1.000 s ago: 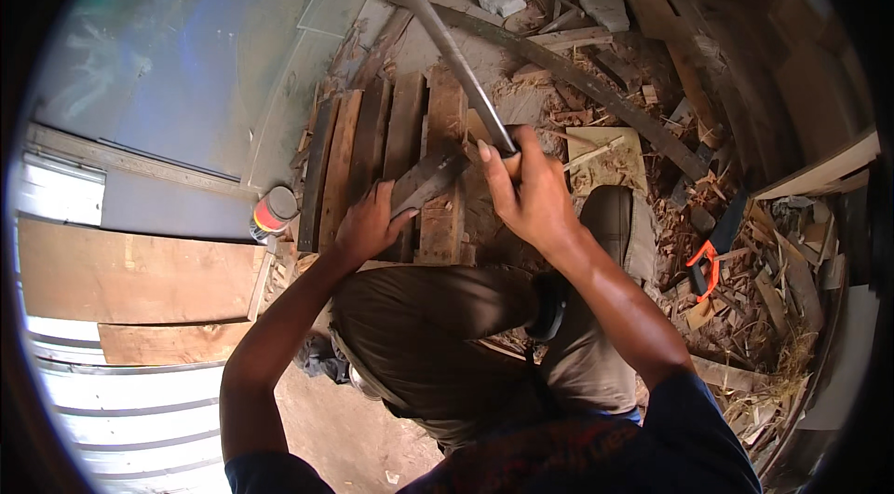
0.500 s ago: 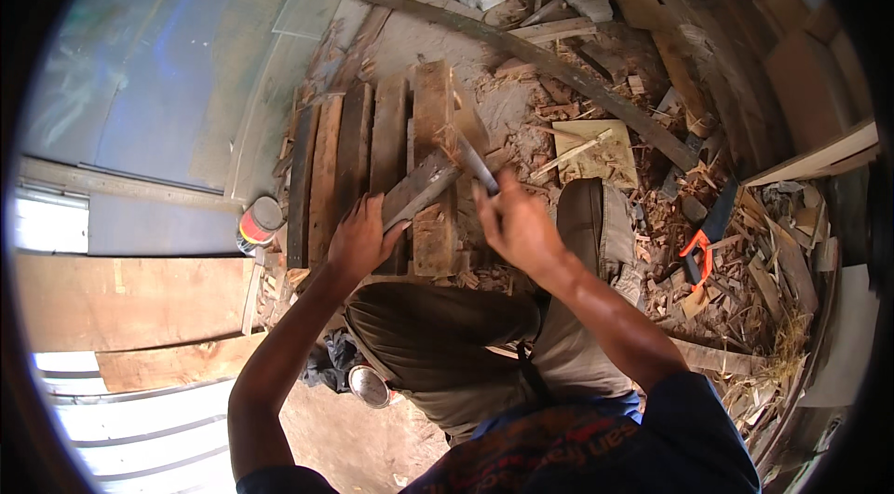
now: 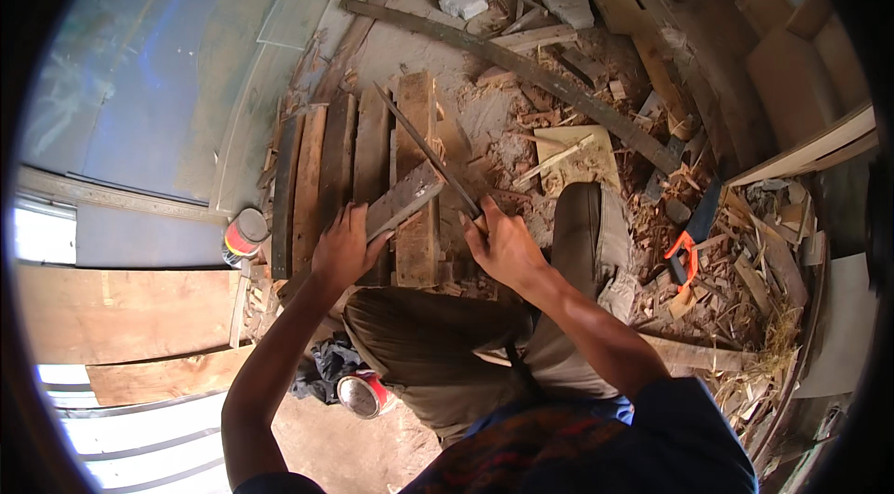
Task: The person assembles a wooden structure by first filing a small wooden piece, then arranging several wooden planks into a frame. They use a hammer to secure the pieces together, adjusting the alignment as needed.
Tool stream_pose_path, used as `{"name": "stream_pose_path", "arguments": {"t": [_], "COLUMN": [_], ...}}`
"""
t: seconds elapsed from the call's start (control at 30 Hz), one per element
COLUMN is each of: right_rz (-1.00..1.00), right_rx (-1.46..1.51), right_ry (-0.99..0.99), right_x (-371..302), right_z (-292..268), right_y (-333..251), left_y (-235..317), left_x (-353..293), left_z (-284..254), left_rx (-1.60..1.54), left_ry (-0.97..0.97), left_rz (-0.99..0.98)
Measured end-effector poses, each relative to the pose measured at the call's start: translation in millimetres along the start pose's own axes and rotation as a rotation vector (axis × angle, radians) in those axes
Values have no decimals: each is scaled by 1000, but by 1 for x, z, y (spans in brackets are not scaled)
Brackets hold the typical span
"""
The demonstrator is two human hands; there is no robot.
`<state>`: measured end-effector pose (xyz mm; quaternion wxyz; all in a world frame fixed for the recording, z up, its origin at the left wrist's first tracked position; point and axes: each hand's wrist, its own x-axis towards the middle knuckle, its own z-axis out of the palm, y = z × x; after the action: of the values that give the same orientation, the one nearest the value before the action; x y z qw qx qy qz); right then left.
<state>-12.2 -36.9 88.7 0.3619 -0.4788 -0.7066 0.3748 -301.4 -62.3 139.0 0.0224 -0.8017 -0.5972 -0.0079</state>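
Observation:
My left hand (image 3: 343, 247) grips the near end of a short, weathered piece of wood (image 3: 402, 200), which slants up to the right over the pallet-like row of planks (image 3: 415, 243). Closed round a handle, my right hand (image 3: 507, 247) holds a machete-like tool with a long, narrow, dark blade (image 3: 410, 128). The blade points away and to the left, crossing at the far end of the wood piece; whether they touch I cannot tell. Most of the handle is hidden in my fingers. Pale, splintered wood shows beside the blade.
An orange-handled saw (image 3: 684, 257) lies among wood chips at the right. A long beam (image 3: 521, 70) crosses the floor beyond the planks. One paint can (image 3: 247, 233) stands at the left, another can (image 3: 363, 396) beside my leg. A yellowish board (image 3: 591, 168) lies right of the planks.
The blade has swung, from pointing steeply along my line of sight to lying long across the wood's far end, tip to the left. Both hands keep their grips. The whole view has shifted slightly.

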Motion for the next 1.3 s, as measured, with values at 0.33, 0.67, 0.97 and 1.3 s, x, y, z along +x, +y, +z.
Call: {"name": "stream_pose_path", "arguments": {"t": [0.33,0.67,0.97,1.3], "right_rz": [46,19,38,62], "right_rx": [-99,124,170,151], "right_ry": [-1,86,90,3], "right_x": [-14,-8,-26,-47], "right_z": [9,-25,-14,2], "right_y": [8,-53,-17,-1], "left_y": [1,-4,-9,17], "left_x": [4,1,-1,1], "left_z": [5,2,1,-24], "left_rx": [-19,-98,-134,-175], "left_ry": [20,-14,47,169], "left_rz": [-1,-25,14,-56]}}
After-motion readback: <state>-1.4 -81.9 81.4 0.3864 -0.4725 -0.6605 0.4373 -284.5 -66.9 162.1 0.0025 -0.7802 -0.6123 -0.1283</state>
